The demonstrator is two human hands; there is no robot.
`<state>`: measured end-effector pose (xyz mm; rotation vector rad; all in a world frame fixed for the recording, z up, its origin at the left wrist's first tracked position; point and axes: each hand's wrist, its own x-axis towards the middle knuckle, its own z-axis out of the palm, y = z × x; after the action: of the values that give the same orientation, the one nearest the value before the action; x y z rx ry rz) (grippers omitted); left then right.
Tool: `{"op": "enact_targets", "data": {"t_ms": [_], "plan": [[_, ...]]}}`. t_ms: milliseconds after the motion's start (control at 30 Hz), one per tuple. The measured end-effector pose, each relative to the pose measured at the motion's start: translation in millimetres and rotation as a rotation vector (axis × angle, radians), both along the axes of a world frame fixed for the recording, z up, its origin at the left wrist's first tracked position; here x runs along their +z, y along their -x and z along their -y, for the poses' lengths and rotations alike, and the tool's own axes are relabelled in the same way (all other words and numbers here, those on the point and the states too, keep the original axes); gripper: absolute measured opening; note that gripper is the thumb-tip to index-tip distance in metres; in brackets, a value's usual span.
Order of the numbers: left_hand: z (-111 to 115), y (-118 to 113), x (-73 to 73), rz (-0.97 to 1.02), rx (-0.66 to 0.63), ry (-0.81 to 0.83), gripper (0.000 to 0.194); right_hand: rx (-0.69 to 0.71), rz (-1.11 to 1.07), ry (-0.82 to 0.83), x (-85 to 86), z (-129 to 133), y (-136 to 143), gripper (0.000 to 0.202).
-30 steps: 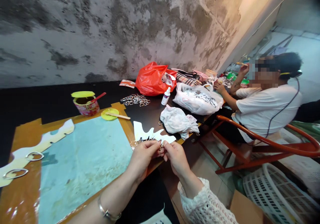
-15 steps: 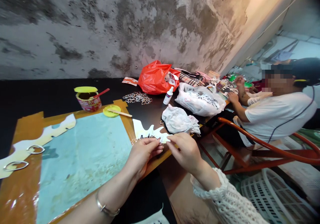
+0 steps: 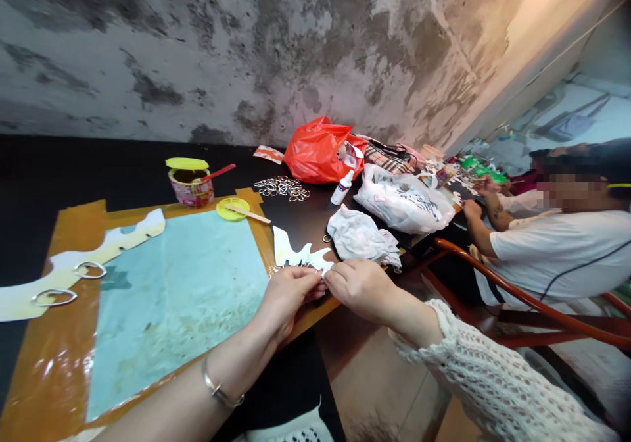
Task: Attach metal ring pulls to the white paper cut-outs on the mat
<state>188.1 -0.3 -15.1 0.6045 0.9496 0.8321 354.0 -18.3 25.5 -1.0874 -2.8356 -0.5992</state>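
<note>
Left hand (image 3: 296,294) and right hand (image 3: 357,287) pinch a jagged white piece (image 3: 298,252) at the worktop's (image 3: 315,220) edge, beside a crumpled cloth (image 3: 362,233).

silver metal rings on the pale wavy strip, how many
2: one ring near the light blue sheet, the other ring farther left, both overlapping the lower edge of the pale strip. None look hidden.

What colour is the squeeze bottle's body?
The squeeze bottle is white, with a small dark label; head view shows it best.
</note>
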Motion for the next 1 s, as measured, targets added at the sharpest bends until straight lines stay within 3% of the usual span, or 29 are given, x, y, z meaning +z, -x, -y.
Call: {"op": "enact_targets", "data": {"t_ms": [533,1000], "plan": [[0.8,-0.5,-5.3,-0.024,-0.021,-0.038,0.013,0.064,0.237,0.046,5.7,-2.8,8.6,0.019],[-2.7,3.6,2.4,0.046,-0.072,0.065,0.015,0.236,0.134,0.082,12.4,-19.2,-9.9,0.019]]}}
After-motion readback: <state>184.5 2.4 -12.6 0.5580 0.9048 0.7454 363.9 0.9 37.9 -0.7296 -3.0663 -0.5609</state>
